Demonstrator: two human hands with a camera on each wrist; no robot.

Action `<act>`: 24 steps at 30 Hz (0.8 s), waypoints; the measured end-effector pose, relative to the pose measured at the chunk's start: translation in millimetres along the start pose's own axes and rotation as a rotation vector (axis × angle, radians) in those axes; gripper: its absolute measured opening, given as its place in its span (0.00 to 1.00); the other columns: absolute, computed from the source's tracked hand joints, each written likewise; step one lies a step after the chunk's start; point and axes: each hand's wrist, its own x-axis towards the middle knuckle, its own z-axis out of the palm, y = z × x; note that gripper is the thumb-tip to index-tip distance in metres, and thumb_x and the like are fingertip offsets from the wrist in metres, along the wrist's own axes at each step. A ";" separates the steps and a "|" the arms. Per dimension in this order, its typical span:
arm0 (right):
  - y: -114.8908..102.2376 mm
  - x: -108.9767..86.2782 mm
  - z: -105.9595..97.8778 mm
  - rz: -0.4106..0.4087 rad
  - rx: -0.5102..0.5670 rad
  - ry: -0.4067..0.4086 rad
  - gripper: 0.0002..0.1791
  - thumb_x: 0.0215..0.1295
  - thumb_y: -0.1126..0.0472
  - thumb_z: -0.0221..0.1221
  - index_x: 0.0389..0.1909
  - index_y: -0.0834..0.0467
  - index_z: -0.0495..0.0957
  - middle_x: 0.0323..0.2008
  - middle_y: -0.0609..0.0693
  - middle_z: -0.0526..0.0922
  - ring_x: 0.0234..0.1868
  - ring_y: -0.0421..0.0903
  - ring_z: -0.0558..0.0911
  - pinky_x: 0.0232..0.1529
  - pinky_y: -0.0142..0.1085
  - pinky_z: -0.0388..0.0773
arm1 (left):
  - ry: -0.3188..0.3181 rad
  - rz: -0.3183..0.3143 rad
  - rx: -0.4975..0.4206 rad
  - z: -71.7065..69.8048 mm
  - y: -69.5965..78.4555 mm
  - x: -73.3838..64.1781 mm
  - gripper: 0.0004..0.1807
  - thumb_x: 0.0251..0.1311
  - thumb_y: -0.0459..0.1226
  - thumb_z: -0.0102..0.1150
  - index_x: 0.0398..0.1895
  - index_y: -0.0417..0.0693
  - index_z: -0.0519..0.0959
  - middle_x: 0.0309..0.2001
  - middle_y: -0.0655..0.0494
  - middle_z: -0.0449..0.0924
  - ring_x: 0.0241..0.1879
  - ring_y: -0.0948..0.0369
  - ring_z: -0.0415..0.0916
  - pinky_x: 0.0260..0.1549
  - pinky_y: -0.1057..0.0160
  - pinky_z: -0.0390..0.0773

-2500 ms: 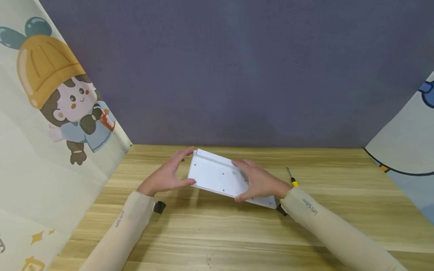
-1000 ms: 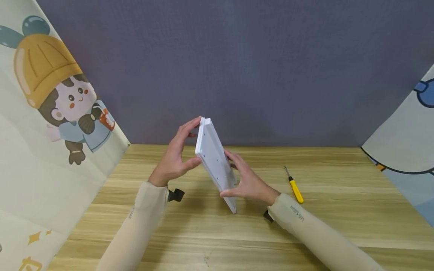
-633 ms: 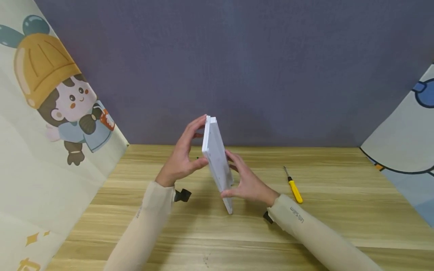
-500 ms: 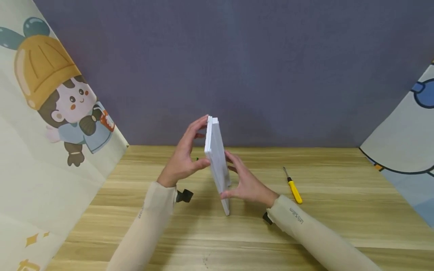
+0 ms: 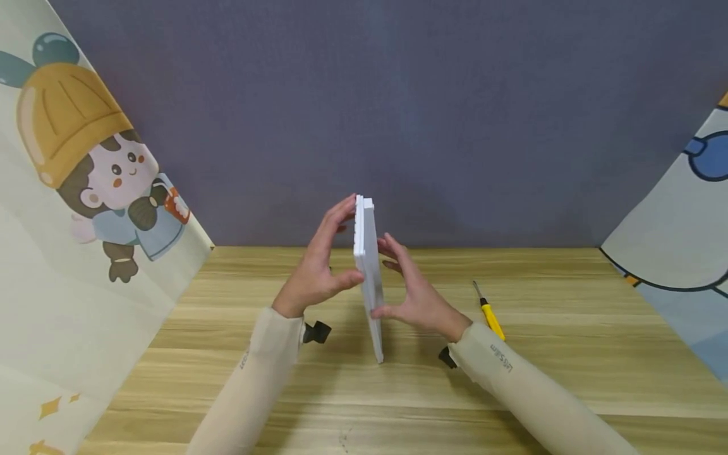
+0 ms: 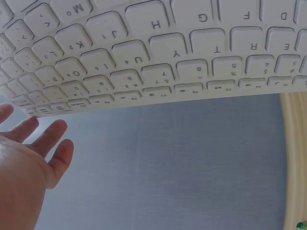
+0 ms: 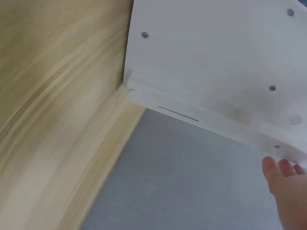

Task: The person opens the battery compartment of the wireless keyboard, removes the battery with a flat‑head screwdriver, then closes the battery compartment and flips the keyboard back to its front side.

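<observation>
A white keyboard [image 5: 371, 237] stands nearly upright on a short end on the table. The left wrist view shows its keys [image 6: 139, 72]; the right wrist view shows the screwed back [image 7: 206, 57]. My left hand [image 5: 313, 275] holds its upper part across the width, thumb on the near edge, fingertips at the far edge. Lower on the other side, my right hand [image 5: 421, 300] has its thumb against the near edge. Its fingers are spread loosely near the far edge, the index finger apart from the keyboard; whether the other fingertips touch is unclear.
A yellow-handled screwdriver [image 5: 491, 319] lies on the wooden table [image 5: 557, 354], right of the hands. A grey-blue partition [image 5: 398, 114] rises behind the table. Something small and green [image 6: 302, 225] shows at the left wrist view's lower right corner.
The keyboard has turned from lying tilted, back upward, to standing nearly edge-on to the head view. My right hand has slid slightly up it, and the fingers have loosened.
</observation>
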 end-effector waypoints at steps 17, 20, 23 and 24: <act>-14.4 8.7 -9.3 -0.077 -0.031 0.054 0.60 0.51 0.40 0.64 0.71 0.69 0.41 0.67 0.67 0.52 0.66 0.65 0.57 0.62 0.57 0.56 | -0.037 -0.036 0.008 2.9 -0.5 -2.8 0.58 0.48 0.72 0.49 0.73 0.45 0.49 0.71 0.54 0.53 0.63 0.54 0.59 0.57 0.49 0.63; -16.6 11.6 -11.0 -0.104 -0.024 0.063 0.59 0.52 0.42 0.65 0.71 0.70 0.42 0.67 0.68 0.53 0.66 0.65 0.57 0.62 0.58 0.56 | -0.043 -0.038 -0.005 2.5 9.5 -1.1 0.59 0.49 0.72 0.49 0.72 0.38 0.49 0.70 0.47 0.54 0.63 0.51 0.60 0.57 0.47 0.63; -19.5 14.5 -12.7 -0.126 -0.026 0.070 0.59 0.53 0.42 0.64 0.70 0.71 0.42 0.67 0.70 0.53 0.66 0.65 0.56 0.62 0.57 0.57 | -0.049 -0.039 -0.026 1.3 22.8 2.3 0.60 0.50 0.71 0.49 0.69 0.31 0.50 0.68 0.40 0.55 0.62 0.48 0.61 0.57 0.47 0.63; -20.2 15.6 -13.4 -0.126 -0.030 0.074 0.59 0.53 0.41 0.64 0.70 0.72 0.42 0.67 0.69 0.53 0.66 0.64 0.56 0.62 0.55 0.58 | -0.052 -0.042 -0.031 0.9 27.0 3.4 0.60 0.51 0.71 0.49 0.69 0.29 0.50 0.67 0.38 0.55 0.61 0.47 0.61 0.57 0.48 0.63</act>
